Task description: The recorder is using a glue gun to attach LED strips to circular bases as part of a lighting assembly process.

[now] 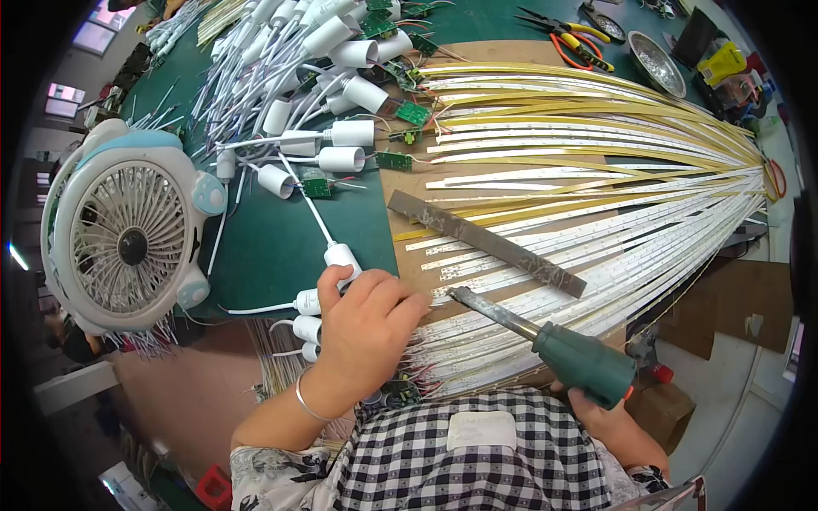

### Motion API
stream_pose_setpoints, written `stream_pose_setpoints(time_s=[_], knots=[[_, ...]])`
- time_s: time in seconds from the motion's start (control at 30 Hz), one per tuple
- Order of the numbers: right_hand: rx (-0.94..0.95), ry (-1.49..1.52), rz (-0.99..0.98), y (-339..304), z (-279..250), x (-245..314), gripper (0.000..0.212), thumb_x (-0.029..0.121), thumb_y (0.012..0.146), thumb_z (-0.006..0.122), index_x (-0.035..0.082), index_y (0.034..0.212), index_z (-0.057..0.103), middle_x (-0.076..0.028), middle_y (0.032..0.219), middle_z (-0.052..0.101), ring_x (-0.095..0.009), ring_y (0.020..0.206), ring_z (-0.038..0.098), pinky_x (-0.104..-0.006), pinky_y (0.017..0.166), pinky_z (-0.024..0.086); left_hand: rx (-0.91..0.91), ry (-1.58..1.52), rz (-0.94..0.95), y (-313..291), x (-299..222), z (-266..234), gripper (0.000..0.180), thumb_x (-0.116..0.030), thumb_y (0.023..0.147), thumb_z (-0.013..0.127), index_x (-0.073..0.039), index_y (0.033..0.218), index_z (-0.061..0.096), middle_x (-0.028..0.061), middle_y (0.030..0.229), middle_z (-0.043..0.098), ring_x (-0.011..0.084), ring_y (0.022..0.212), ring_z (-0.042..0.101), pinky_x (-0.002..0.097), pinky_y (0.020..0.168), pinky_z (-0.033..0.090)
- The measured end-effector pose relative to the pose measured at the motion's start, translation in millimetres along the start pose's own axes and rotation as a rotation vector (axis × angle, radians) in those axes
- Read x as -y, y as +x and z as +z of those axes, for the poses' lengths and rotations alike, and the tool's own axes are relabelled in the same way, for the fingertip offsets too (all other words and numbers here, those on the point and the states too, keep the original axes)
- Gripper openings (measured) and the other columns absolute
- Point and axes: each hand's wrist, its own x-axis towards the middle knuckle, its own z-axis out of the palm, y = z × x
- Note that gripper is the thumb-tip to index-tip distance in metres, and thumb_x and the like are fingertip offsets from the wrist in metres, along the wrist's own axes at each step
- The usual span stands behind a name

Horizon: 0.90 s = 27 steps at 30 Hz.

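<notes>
My left hand (pixel 366 328) is closed, its thumb and forefinger around a white plastic end cap (pixel 342 258) with a white cable running from it. Its fingertips press down near the ends of the LED strips (pixel 511 311); what lies beneath them is hidden. In my right hand (pixel 596 413) is a soldering iron (pixel 588 362) with a green handle. The iron's tip is just right of my left fingertips, over the strip ends. A flat dark metal bar (pixel 486 243) lies slantwise across the strips.
White caps with cables and small green circuit boards (pixel 413 113) heap up at the far left. A white and blue fan (pixel 128 230) stands at left. Pliers (pixel 584 43), a metal dish (pixel 656 64) and a yellow bottle (pixel 722 64) sit at the far right. Brown board (pixel 405 183) underlies the strips.
</notes>
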Motion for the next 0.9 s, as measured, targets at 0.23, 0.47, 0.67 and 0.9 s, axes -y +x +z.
stream_pose_setpoints(time_s=[0.23,0.47,0.67,0.9], knots=[[0.036,-0.046,-0.051,10.6,-4.4,11.7,0.036,0.002,0.089,0.049,-0.005,0.123,0.059,-0.012,0.092,0.068,-0.019,0.079,0.067,-0.0322,0.077,0.054,-0.053,-0.058,-0.007,-0.4,0.8,3.4,0.021,-0.006,0.072,0.075,-0.014,0.091,0.072,-0.0045,0.078,0.06,0.0157,0.076,0.058,0.0392,0.089,0.032],[0.042,-0.066,-0.067,11.8,-5.8,14.3,0.036,0.002,0.089,0.049,-0.006,0.123,0.059,-0.011,0.091,0.067,-0.019,0.079,0.067,-0.0324,0.077,0.054,-0.024,0.042,0.099,-2.5,3.5,3.3,0.017,-0.013,0.077,0.063,-0.014,0.093,0.069,-0.0042,0.078,0.057,0.0135,0.082,0.06,0.0399,0.09,0.033],[0.056,-0.074,-0.058,8.1,-4.1,11.8,0.033,0.005,0.091,0.051,-0.005,0.122,0.06,-0.011,0.092,0.068,-0.019,0.079,0.067,-0.0325,0.076,0.054,-0.02,0.059,0.101,-4.6,2.5,6.2,0.017,-0.013,0.078,0.063,-0.013,0.094,0.069,-0.0026,0.079,0.055,0.0146,0.083,0.06,0.0393,0.09,0.034],[0.109,0.046,0.057,6.1,-3.1,5.5,0.041,0.01,0.074,0.076,-0.001,0.111,0.064,-0.017,0.111,0.065,-0.034,0.104,0.061,-0.0422,0.09,0.049,-0.009,-0.004,0.102,-5.3,3.2,6.8,0.018,-0.011,0.079,0.062,-0.008,0.095,0.068,0.0013,0.079,0.054,0.0181,0.083,0.06,0.0405,0.095,0.04]])
